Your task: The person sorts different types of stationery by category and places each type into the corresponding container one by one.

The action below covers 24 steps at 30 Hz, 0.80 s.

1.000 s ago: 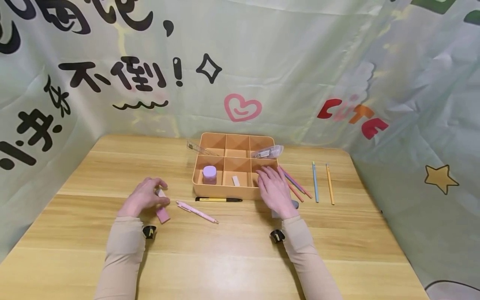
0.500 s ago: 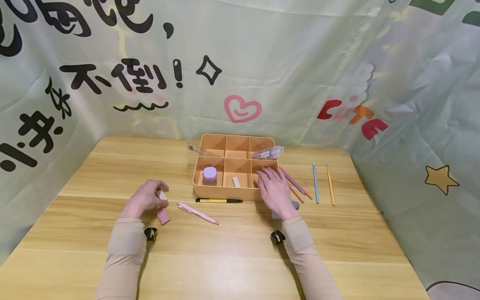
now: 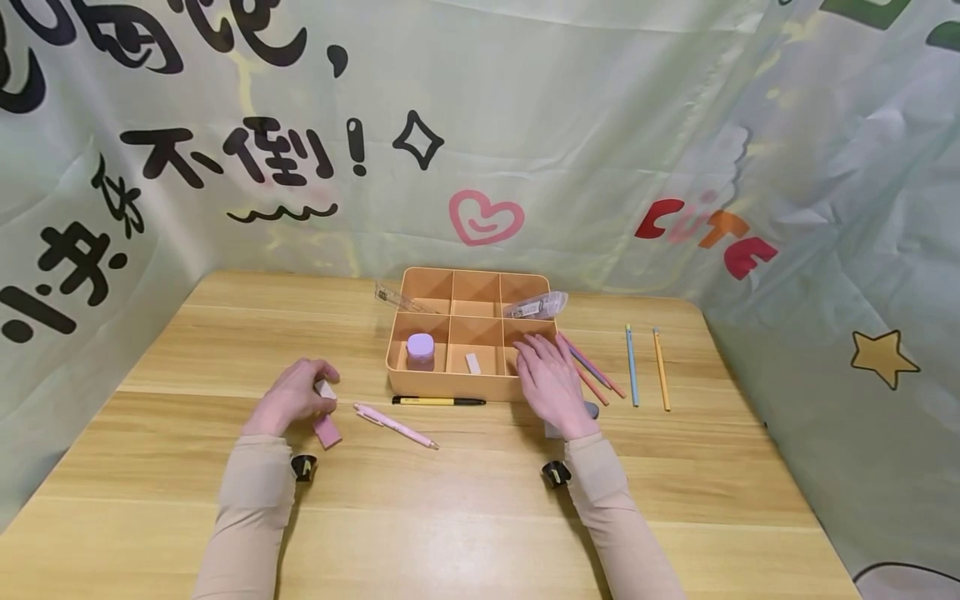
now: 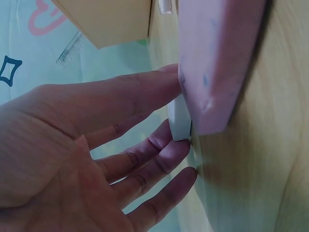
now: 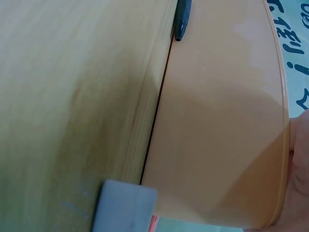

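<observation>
My left hand (image 3: 294, 393) pinches a small white eraser (image 4: 180, 121) just above the table. A pink eraser (image 3: 327, 432) lies close by the thumb and covers its tip in the left wrist view. My right hand (image 3: 551, 379) rests over the front right corner of a tan compartment organizer (image 3: 435, 385), fingers reaching into that compartment. Its fingers look relaxed; whether anything lies beneath them is hidden. The front middle compartment holds another white eraser (image 3: 472, 363). A purple-lidded jar (image 3: 420, 352) stands in the front left one.
A pink pen (image 3: 395, 426) and a yellow-black pen (image 3: 438, 401) lie before the organizer. Right of it are several colored pencils (image 3: 632, 367). A grey block (image 5: 126, 208) sits below my right wrist. Clear plastic items (image 3: 537, 306) lean across the back compartments. A printed cloth (image 3: 600, 125) hangs behind.
My left hand has shifted very slightly to the right, and more of the white eraser shows between its fingers. The right hand keeps its place on the organizer.
</observation>
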Each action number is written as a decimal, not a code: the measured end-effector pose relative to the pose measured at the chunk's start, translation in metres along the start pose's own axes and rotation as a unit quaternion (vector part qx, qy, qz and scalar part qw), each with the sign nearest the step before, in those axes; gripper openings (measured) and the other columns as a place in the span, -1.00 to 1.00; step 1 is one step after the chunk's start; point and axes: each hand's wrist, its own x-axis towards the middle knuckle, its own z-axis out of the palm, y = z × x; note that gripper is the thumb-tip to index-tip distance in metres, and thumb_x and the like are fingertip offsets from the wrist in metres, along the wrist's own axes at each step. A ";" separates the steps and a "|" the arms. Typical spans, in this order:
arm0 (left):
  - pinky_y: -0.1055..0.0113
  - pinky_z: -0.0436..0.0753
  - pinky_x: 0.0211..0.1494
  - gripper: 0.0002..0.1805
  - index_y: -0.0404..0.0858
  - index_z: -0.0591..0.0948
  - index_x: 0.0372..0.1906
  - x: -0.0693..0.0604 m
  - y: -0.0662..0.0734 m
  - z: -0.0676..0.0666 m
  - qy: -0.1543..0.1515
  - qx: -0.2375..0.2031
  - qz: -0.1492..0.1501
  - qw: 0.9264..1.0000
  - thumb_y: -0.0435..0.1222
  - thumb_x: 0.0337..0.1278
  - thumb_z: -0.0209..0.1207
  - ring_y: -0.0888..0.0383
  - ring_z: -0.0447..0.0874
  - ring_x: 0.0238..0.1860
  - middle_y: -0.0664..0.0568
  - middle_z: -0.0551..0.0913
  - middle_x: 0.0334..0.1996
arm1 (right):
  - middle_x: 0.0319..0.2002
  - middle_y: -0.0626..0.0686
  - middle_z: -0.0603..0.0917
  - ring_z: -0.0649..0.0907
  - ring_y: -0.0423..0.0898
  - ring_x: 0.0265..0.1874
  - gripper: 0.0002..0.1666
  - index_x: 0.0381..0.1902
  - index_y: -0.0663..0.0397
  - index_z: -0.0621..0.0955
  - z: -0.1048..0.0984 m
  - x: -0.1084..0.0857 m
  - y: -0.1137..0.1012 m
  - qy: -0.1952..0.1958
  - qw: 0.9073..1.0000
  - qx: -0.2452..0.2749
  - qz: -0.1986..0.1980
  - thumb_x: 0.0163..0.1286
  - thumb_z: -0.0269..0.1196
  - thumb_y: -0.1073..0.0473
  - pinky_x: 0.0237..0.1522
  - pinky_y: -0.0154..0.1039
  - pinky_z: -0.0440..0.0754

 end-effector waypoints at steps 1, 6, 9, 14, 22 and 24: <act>0.00 0.59 0.01 -0.55 -0.41 0.59 0.02 0.000 0.000 0.000 0.001 0.000 0.001 1.000 -0.44 -0.06 0.40 -0.13 0.52 -0.08 -0.34 0.55 -0.05 | 0.27 0.25 0.62 0.51 0.24 0.36 -0.56 0.21 0.19 0.61 0.000 0.000 0.000 0.000 1.000 0.001 0.000 0.58 -0.03 0.12 0.54 0.24 0.20; 0.00 0.58 0.01 -0.57 -0.42 0.60 0.01 0.000 0.000 0.001 0.004 0.003 0.006 1.000 -0.44 -0.05 0.40 -0.13 0.52 -0.08 -0.32 0.57 -0.08 | 0.27 0.25 0.62 0.52 0.24 0.36 -0.56 0.20 0.19 0.62 0.000 0.000 0.000 0.003 1.000 0.001 -0.001 0.57 -0.02 0.12 0.53 0.23 0.21; 0.00 0.58 0.01 -0.58 -0.42 0.60 0.00 0.000 0.000 0.001 0.006 0.005 0.010 1.000 -0.45 -0.05 0.39 -0.13 0.53 -0.08 -0.32 0.57 -0.09 | 0.26 0.25 0.63 0.52 0.24 0.35 -0.57 0.19 0.19 0.62 0.000 0.000 0.000 0.006 1.000 -0.002 -0.003 0.57 -0.02 0.12 0.53 0.24 0.22; -0.04 0.57 0.03 -0.58 -0.41 0.60 0.00 0.000 0.000 0.001 0.008 0.004 0.009 1.000 -0.45 -0.05 0.39 -0.15 0.52 -0.07 -0.33 0.57 -0.08 | 0.25 0.25 0.63 0.53 0.24 0.34 -0.57 0.18 0.20 0.63 0.001 0.000 0.000 0.009 1.000 -0.005 -0.007 0.57 -0.02 0.13 0.52 0.25 0.23; -0.03 0.57 0.01 -0.55 -0.40 0.58 0.03 -0.002 0.002 0.000 0.013 -0.004 0.004 1.000 -0.43 -0.04 0.37 -0.12 0.51 -0.10 -0.29 0.55 -0.12 | 0.25 0.26 0.63 0.53 0.25 0.34 -0.57 0.18 0.20 0.63 0.000 0.000 0.000 0.010 1.000 -0.002 -0.007 0.57 -0.02 0.13 0.52 0.25 0.23; -0.06 0.58 0.03 -0.50 -0.42 0.55 0.10 -0.003 0.002 0.000 0.016 -0.004 0.009 1.000 -0.42 -0.03 0.37 -0.15 0.53 -0.08 -0.33 0.55 -0.09 | 0.25 0.26 0.63 0.53 0.25 0.34 -0.57 0.18 0.20 0.62 0.000 0.000 0.000 0.010 1.000 -0.003 -0.008 0.57 -0.02 0.14 0.52 0.25 0.23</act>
